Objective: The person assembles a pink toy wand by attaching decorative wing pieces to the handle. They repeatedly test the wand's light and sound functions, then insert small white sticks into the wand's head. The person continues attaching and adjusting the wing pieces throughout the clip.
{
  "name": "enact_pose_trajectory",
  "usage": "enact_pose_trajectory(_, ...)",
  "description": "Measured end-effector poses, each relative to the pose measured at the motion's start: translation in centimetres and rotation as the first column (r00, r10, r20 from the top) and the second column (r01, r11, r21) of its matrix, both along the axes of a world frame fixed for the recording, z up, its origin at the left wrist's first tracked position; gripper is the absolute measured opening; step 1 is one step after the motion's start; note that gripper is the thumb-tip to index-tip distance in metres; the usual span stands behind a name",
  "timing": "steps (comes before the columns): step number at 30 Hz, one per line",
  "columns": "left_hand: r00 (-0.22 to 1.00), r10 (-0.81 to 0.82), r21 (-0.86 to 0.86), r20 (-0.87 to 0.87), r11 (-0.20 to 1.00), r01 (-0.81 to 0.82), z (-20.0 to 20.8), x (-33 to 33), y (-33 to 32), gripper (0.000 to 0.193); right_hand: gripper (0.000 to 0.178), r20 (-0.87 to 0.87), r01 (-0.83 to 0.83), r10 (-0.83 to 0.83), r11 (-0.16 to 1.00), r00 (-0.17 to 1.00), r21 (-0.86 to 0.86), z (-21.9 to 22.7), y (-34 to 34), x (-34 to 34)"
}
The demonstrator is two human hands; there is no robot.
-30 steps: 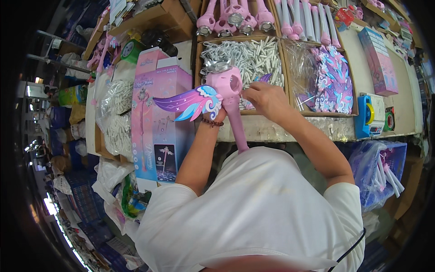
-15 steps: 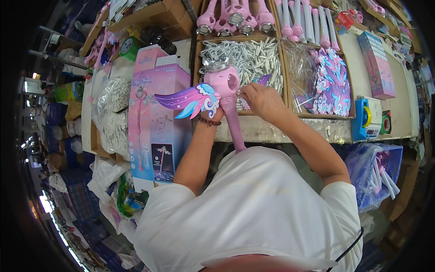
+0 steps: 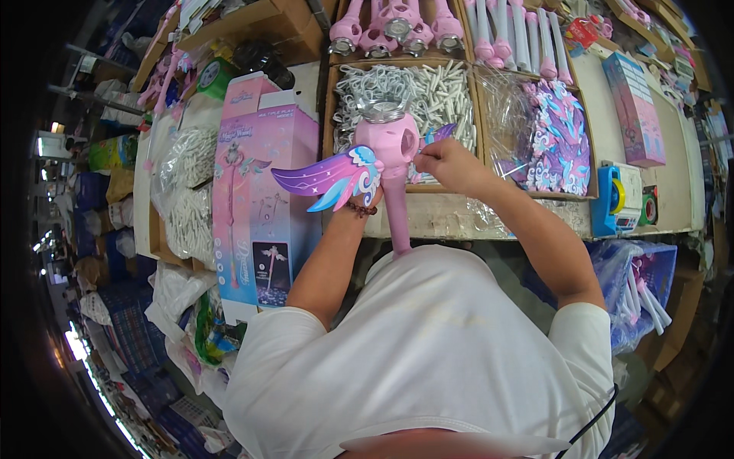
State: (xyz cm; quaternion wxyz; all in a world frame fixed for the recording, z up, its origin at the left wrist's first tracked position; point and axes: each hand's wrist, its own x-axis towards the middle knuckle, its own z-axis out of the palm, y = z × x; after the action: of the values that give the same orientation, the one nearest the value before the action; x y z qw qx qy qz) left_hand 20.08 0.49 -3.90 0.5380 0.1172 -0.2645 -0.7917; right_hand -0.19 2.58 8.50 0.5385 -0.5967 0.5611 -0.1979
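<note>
A pink toy wand (image 3: 396, 200) stands over the table edge, its handle end against my white shirt. My left hand (image 3: 375, 196), mostly hidden behind a purple-blue wing (image 3: 330, 177), is closed round the wand below its round head. That wing spreads leftward from the head. Part of a second purple wing (image 3: 440, 133) shows on the head's right side. My right hand (image 3: 457, 168) is beside the head, thumb and fingertips pinched together close to this wing. Whatever the pinch holds, if anything, is too small to make out. A clear disc-shaped part (image 3: 382, 109) tops the head.
Behind the wand, a cardboard tray (image 3: 480, 115) holds grey looped pieces and white sticks. Purple wing pieces (image 3: 562, 141) fill the compartment to its right. Pink wand heads (image 3: 399, 30) lie farther back. A printed box (image 3: 264, 191) stands left, a blue tape dispenser (image 3: 609, 200) right.
The wand and its wings have shifted slightly right, the head turning a little. My right hand has drawn slightly right and downward, its fingers still pinched.
</note>
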Motion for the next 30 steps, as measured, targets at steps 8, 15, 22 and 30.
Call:
enact_pose_trajectory(8, 0.978, 0.116, 0.506, 0.171, 0.842, -0.188, 4.0, -0.6, -1.1, 0.044, 0.030, -0.312, -0.128, -0.008, 0.901, 0.950, -0.414, 1.7, 0.5, 0.9)
enact_pose_trajectory(15, 0.999, 0.005, 0.169, -0.042, 0.986, 0.002, 3.2, 2.2, -3.7, 0.053, 0.023, -0.647, -0.374, 0.011, 0.823, 0.763, -0.428, 4.4, 1.4, 2.8)
enact_pose_trajectory(22, 0.991, -0.093, 0.068, -0.094, 0.993, 0.099, 6.6, 1.8, -3.6, 0.061, 0.016, -0.272, -0.076, -0.191, 0.672, 0.943, -0.736, 2.7, 1.2, 3.0)
enact_pose_trajectory(30, 0.995, -0.100, 0.047, -0.022, 0.994, 0.101, 6.5, 1.8, -3.1, 0.063, 0.015, -0.292, -0.100, -0.162, 0.697, 0.943, -0.710, 1.7, 1.6, 3.6)
